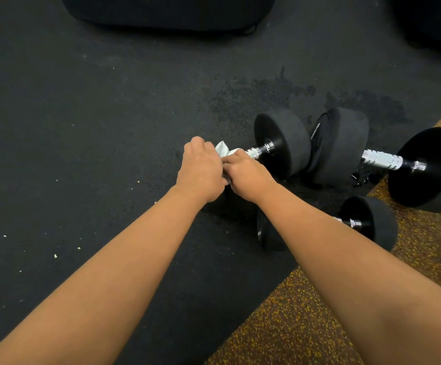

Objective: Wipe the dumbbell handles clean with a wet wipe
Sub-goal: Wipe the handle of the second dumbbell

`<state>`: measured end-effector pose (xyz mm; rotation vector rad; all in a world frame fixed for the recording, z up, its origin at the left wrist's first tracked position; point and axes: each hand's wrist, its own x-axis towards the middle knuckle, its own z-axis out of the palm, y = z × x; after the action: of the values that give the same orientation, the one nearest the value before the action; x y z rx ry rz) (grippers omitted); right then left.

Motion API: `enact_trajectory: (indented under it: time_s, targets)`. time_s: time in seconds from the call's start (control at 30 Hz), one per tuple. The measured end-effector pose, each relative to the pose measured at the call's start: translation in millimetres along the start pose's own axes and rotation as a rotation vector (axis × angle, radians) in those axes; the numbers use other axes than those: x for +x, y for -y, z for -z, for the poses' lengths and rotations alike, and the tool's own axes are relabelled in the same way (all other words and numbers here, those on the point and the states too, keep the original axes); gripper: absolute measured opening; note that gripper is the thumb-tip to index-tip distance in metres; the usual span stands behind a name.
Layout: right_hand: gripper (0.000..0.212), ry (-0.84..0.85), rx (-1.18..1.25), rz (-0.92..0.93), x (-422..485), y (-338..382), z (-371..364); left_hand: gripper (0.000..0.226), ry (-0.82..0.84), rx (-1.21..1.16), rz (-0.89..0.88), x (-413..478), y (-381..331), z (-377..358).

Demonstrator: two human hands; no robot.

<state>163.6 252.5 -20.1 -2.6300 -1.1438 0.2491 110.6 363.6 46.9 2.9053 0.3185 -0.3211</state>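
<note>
While three dumbbells are lying on their sides on the black rubber floor (pixel 82 127), the person is crouching over the leftmost one, a black round-headed dumbbell with a knurled chrome handle (pixel 254 153), and both hands are crowding onto its bar. The left hand (pixel 201 169) is curling down over the crumpled white wet wipe (pixel 223 150), seemingly bunching it round the metal so the cloth is reaching all the way about. The right hand (pixel 247 176) is closing on the same wipe from the other side, pinching it just where the bare handle is emerging. The fingers of both hands are bent tight rather than spread, though their tips are hiding underneath. Lying low like this, the weight is probably staying put under the rubbing. A second black dumbbell with a silver grip (pixel 382 160) is waiting just beside it, heads apparently touching. A smaller black dumbbell (pixel 372 222) is lying partly under the right forearm, at the edge of the orange-speckled floor strip (pixel 306 312).
</note>
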Motion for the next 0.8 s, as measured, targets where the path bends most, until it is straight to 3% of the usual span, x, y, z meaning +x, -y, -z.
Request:
enact_trajectory:
  time_s: [0.23, 0.43, 0.7, 0.8]
  targets:
    - [0.016, -0.006, -0.123, -0.141, 4, -7, 5, 0.071, 0.002, 0.016, -0.022, 1, -1, 4]
    - [0.011, 0.015, -0.055, 0.014, 7, -3, -2, 0.073, 0.013, -0.001, 0.0, 4, 0, 3]
    - [0.014, 0.0, -0.12, -0.194, 6, -7, 9, 0.077, 0.01, -0.005, 0.025, 6, -1, 1]
    - [0.013, 0.011, -0.099, -0.074, 6, 1, 8, 0.076, 0.007, -0.003, 0.022, 6, -1, 1]
